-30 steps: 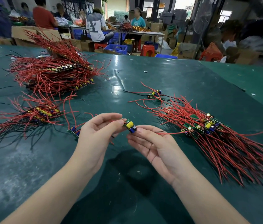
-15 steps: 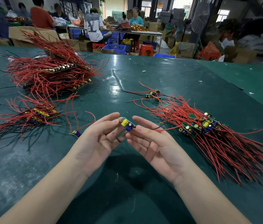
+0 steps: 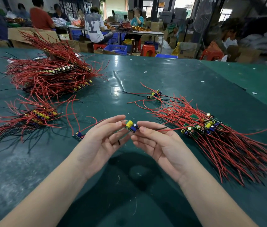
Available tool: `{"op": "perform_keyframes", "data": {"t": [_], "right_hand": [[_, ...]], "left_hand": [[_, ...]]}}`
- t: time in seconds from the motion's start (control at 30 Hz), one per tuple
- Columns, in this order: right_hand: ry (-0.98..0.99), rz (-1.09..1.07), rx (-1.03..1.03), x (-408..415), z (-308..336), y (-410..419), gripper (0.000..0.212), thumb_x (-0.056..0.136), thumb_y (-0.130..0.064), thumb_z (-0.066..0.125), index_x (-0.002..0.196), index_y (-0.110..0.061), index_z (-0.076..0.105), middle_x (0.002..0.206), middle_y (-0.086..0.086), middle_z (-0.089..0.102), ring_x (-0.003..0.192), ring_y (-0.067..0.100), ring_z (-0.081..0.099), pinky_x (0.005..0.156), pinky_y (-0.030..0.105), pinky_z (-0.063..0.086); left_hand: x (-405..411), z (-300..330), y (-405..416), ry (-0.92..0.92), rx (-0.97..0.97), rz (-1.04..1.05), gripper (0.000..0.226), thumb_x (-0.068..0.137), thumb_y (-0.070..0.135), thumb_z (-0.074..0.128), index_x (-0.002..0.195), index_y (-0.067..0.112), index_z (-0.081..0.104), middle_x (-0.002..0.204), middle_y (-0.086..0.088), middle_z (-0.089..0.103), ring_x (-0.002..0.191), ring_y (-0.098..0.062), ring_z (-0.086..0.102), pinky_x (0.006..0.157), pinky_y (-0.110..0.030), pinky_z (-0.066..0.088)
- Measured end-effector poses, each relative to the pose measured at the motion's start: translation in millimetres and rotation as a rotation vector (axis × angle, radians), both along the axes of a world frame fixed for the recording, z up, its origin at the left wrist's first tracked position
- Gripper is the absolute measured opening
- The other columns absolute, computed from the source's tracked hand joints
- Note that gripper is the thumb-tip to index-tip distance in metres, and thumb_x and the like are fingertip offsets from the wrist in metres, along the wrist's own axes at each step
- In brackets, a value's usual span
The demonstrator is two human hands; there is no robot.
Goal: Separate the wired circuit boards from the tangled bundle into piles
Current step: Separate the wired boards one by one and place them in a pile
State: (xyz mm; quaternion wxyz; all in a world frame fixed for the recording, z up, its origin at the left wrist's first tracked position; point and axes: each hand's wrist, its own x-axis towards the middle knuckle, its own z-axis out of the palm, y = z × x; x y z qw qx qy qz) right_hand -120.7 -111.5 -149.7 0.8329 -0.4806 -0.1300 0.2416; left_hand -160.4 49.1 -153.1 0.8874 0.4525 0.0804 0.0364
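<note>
A: Any writing you can read?
B: Only a big "LV" monogram on the back of a seated person's white shirt (image 3: pixel 94 27).
A: The cartons and boards?
B: Print's too blurred.

Both forearms are bare to the frame's edge; the left hand (image 3: pixel 102 141) and right hand (image 3: pixel 159 143) wear nothing.

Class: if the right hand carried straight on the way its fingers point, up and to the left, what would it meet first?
Probably the small circuit board held between both hands, then the left hand's fingertips. The right hand already pinches that board.
</note>
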Motion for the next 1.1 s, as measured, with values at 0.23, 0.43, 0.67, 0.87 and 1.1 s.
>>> {"op": "perform_keyframes", "data": {"t": [0.23,0.43,0.67,0.87,1.1], "right_hand": [[-0.19,-0.101,-0.21,-0.3,1.4,-5.2,0.019,0.085,0.002,0.064,0.088,-0.013,0.075,0.084,0.012,0.075,0.072,0.021,0.072,0.067,0.025,0.057],[-0.282,-0.219,-0.235,-0.7,1.4,-4.9,0.017,0.082,0.002,0.068,0.085,-0.013,0.075,0.081,0.007,0.074,0.078,0.017,0.071,0.069,0.024,0.057],[-0.37,-0.24,-0.263,1.9,4.4,-8.8,0.023,0.078,0.005,0.072,0.073,-0.017,0.077,0.071,0.006,0.073,0.07,0.014,0.07,0.069,0.022,0.056],[-0.379,-0.292,-0.226,3.0,4.0,-9.1,0.022,0.075,0.006,0.074,0.071,-0.015,0.077,0.07,0.009,0.073,0.068,0.018,0.071,0.066,0.022,0.056],[-0.103,-0.357,-0.055,2.4,-4.9,-0.4,0.014,0.074,0.006,0.072,0.073,-0.007,0.078,0.073,0.012,0.073,0.067,0.019,0.07,0.065,0.022,0.056]], "left_hand": [[-2.5,-2.0,-0.7,-0.02,0.336,0.004,0.05,0.062,0.021,0.076,0.108,0.003,0.068,0.101,-0.015,0.073,0.092,-0.021,0.069,0.092,-0.034,0.054],[-2.2,-0.7,0.6,-0.025,0.268,0.006,0.037,0.065,0.014,0.073,0.101,0.008,0.074,0.098,-0.015,0.073,0.086,-0.019,0.069,0.089,-0.031,0.055],[-3.2,1.8,1.9,-0.015,0.225,-0.009,0.023,0.067,0.011,0.07,0.089,0.01,0.076,0.093,-0.011,0.073,0.08,-0.016,0.069,0.089,-0.035,0.056],[-4.8,4.5,0.1,-0.036,0.285,0.019,0.035,0.053,0.02,0.079,0.087,0.012,0.074,0.089,-0.009,0.073,0.082,-0.015,0.069,0.086,-0.031,0.057],[-4.1,2.5,-5.0,-0.028,0.305,0.044,0.032,0.047,0.024,0.082,0.078,0.017,0.078,0.086,-0.009,0.074,0.081,-0.018,0.067,0.082,-0.027,0.054]]}}
